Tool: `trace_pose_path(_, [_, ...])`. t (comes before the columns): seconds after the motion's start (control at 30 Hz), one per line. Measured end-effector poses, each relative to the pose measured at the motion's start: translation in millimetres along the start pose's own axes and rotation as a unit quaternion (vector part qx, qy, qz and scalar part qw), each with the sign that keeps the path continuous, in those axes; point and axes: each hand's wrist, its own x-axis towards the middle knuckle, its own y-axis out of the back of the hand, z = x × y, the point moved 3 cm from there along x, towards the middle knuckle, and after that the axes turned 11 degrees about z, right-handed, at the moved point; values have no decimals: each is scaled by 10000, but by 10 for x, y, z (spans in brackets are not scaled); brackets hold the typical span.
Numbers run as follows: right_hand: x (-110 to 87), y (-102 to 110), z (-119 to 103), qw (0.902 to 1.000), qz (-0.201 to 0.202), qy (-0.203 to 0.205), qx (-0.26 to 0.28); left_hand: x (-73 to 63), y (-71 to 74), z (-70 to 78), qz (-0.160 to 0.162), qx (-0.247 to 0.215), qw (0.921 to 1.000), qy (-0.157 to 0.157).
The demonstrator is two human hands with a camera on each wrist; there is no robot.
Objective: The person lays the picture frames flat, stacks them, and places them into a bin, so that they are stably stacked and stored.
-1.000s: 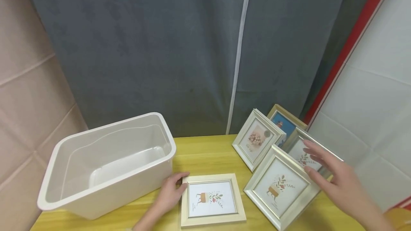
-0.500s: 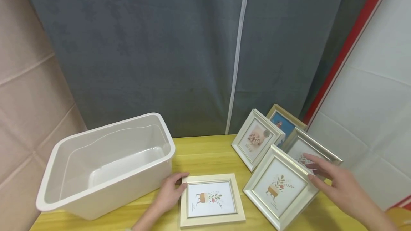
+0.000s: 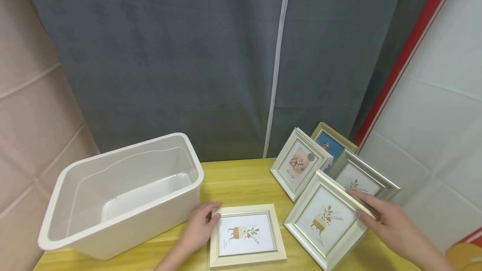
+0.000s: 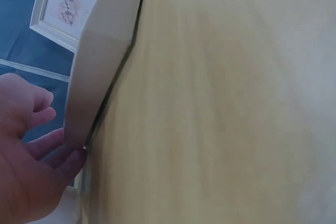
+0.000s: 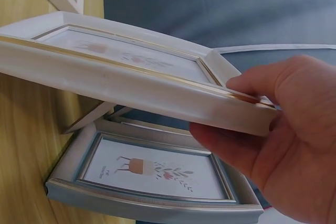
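In the head view my right hand (image 3: 391, 223) pinches the right edge of a tilted, cream-silver picture frame (image 3: 326, 221) with a flower-pot print. In the right wrist view the thumb (image 5: 262, 80) lies on its front and the fingers are behind it. My left hand (image 3: 198, 227) rests beside a cream picture frame (image 3: 280, 237) lying flat with a similar print. Its loosely curled fingers touch that frame's left edge and far corner, and in the left wrist view the fingertips (image 4: 71, 163) meet the frame's side (image 4: 97, 72).
Behind the held frame stand a white frame with a pink flower print (image 3: 299, 164), a blue-print frame (image 3: 331, 147) and a silver frame (image 3: 357, 179). A large white plastic bin (image 3: 150, 212) stands at left on the yellow wooden table (image 3: 233, 183). A grey curtain (image 3: 180, 62) hangs behind.
My right hand has come down and left onto the tilted frame's edge and now grips it; before, it hovered with fingers spread. The left hand stays at the flat frame.
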Motion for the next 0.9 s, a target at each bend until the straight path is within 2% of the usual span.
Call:
trace_pose_path(0.27, [39, -45, -41, 10000, 47, -21, 82, -13, 70, 166, -28, 497, 9979, -420])
trace_pose_path(0.43, [41, -69, -52, 9993, 168, 54, 321, -42, 113, 290, -71, 689, 9947, -756])
trace_pose_path(0.67, [41, -53, -73, 9974, 490, 287, 442, -70, 142, 475, -43, 306, 9902, -1363])
trace_pose_path(0.9, [39, 3, -172, 9941, 703, 337, 760, -64, 162, 663, -242, -111, 9889, -1463])
